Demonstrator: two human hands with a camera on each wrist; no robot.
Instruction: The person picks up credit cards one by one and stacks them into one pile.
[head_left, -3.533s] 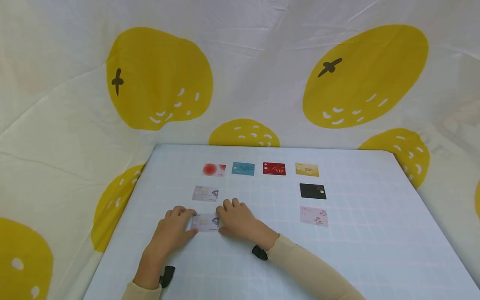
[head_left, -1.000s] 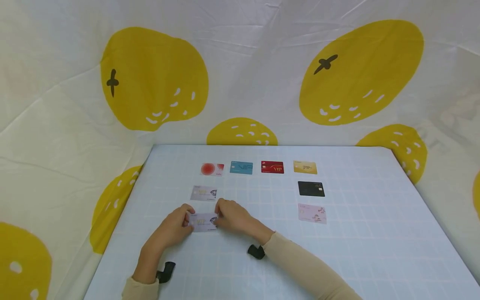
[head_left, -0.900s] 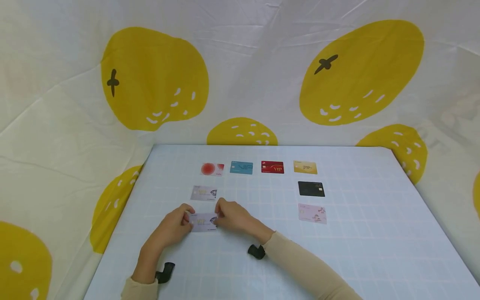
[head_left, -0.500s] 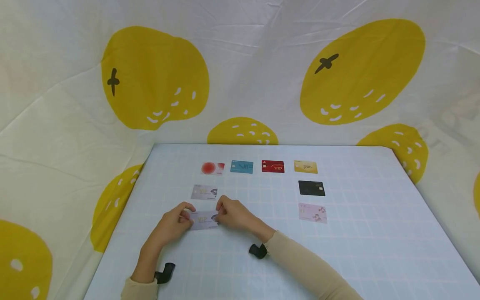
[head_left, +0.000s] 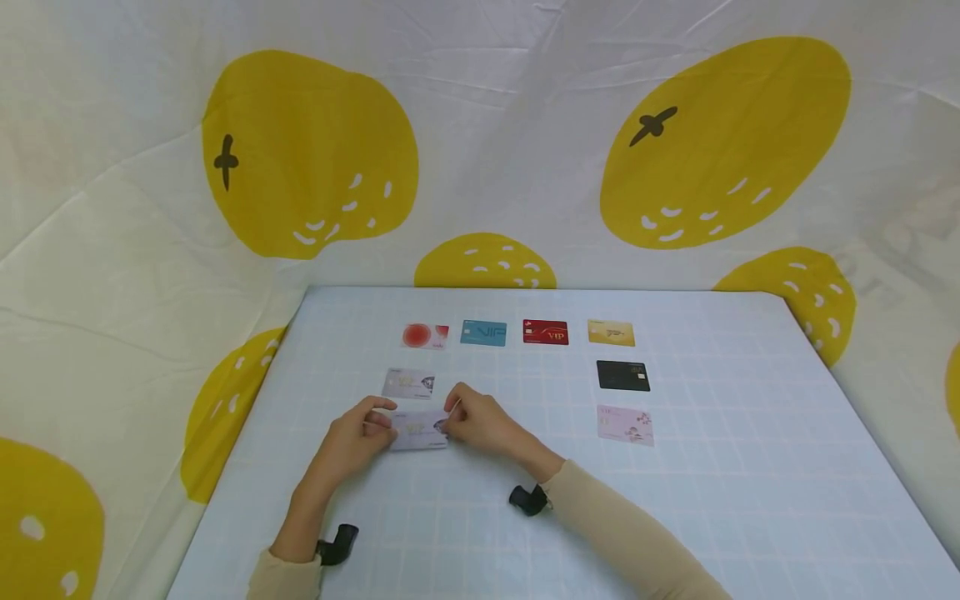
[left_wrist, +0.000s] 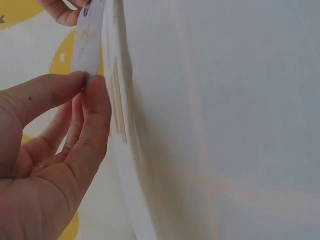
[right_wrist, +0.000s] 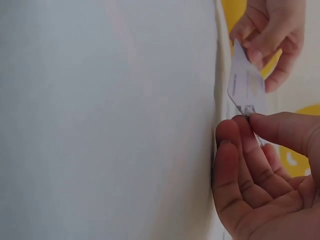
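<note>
Between both hands is a pale lilac plastic card (head_left: 417,431) printed with a diamond picture at its right end. My left hand (head_left: 350,440) pinches its left end between thumb and finger. At the opposite end, the right hand (head_left: 486,425) pinches the card near the diamond. Both wrist views show the card (left_wrist: 90,42) raised off the tabletop, its face (right_wrist: 247,82) seen at a slant. Just beyond lies a matching lilac card (head_left: 408,383), flat on the table.
Along the back of the white table (head_left: 720,500) lie a red-circle card (head_left: 425,336), a blue card (head_left: 483,333), a red card (head_left: 545,332) and a gold card (head_left: 611,333). To the right are a black card (head_left: 623,376) and a pink card (head_left: 626,426).
Earlier the hands rested around the lilac card on the table. They have since pinched both ends, and the card has risen and shifted slightly right and away. The other cards stay put.
</note>
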